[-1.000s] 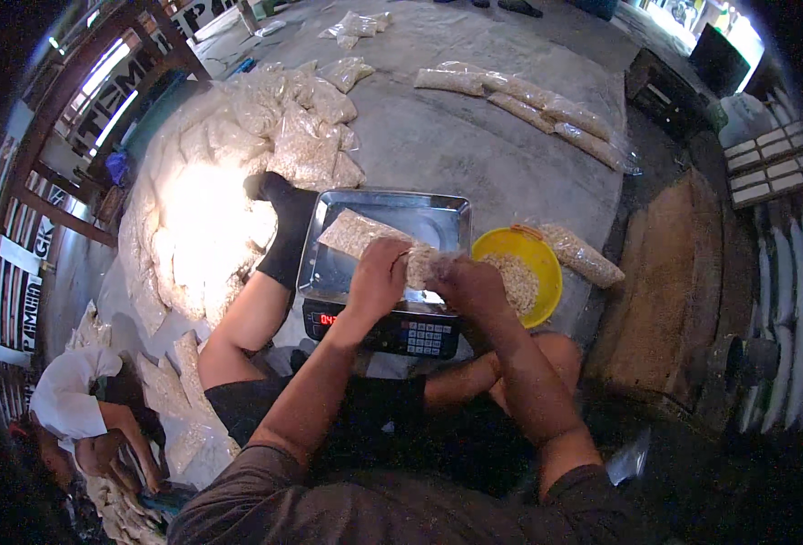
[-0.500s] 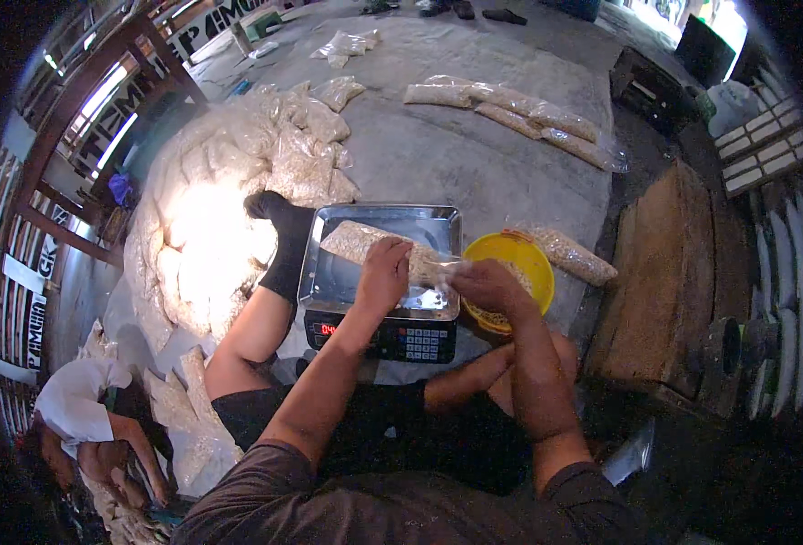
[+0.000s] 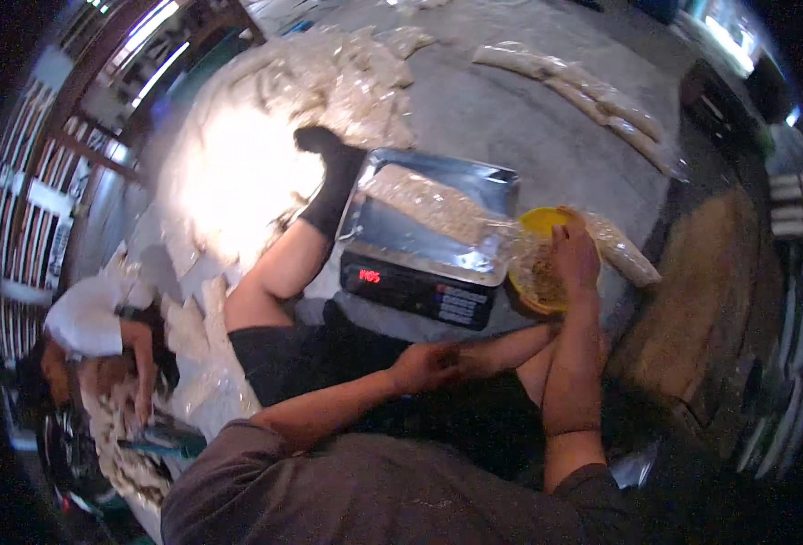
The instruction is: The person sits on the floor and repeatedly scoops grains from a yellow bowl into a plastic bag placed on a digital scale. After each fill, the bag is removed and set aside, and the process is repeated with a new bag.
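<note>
A filled clear plastic bag (image 3: 430,205) of pale, grain-like pieces lies slantwise on the steel tray (image 3: 392,238) of a digital scale (image 3: 410,289) with a lit red display. Neither hand touches it. My right hand (image 3: 576,256) is over the right side of a yellow bowl (image 3: 532,221), its fingers bent inward; what they hold is hidden. Loose brownish pieces (image 3: 543,275) lie in the bowl. My left hand (image 3: 424,368) is low over my lap, beside my bent right leg; shadow and blur hide its fingers.
Many filled bags (image 3: 329,82) form a large heap at the far left, partly under glare. More bags (image 3: 592,95) lie in a row at the far right, and another (image 3: 624,254) behind the bowl. A wooden block (image 3: 701,300) stands right. A person in white (image 3: 93,318) bends at left.
Both hands have let go of the filled bag, which stays on the tray. My left hand has drawn back to my lap; my right has moved right to the bowl. The view has shifted.
</note>
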The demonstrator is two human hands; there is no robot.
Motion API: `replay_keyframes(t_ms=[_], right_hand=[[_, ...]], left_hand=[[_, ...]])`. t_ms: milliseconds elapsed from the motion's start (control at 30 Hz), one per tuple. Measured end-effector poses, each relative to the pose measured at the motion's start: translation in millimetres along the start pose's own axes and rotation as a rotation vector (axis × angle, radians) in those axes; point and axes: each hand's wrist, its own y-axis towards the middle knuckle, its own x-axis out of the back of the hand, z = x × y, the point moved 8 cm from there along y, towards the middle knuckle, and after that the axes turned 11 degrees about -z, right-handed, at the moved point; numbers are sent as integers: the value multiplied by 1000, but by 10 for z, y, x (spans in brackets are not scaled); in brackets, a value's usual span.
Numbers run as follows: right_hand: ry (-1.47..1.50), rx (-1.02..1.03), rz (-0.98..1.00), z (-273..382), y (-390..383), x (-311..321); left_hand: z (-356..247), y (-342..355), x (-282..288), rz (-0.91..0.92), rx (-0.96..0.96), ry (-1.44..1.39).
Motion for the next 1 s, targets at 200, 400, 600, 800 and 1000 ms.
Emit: replay_keyframes(t_ms=[200,400,600,800,1000], right_hand=[[278,67,-153,619,-72,460],[167,27,-38,393,-137,259],[285,-19,-152,490,-114,514],[277,-28,-39,356,-150,255],[152,65,218,136,-72,-34]], left_hand=[[-3,55,-16,44,-23,183],[-114,53,-10,3,-90,186],[-99,86,-110,-28,-100,258],[-1390,756,249,-250,-638,117],[-1230,1825,587,-269,-495,873]])
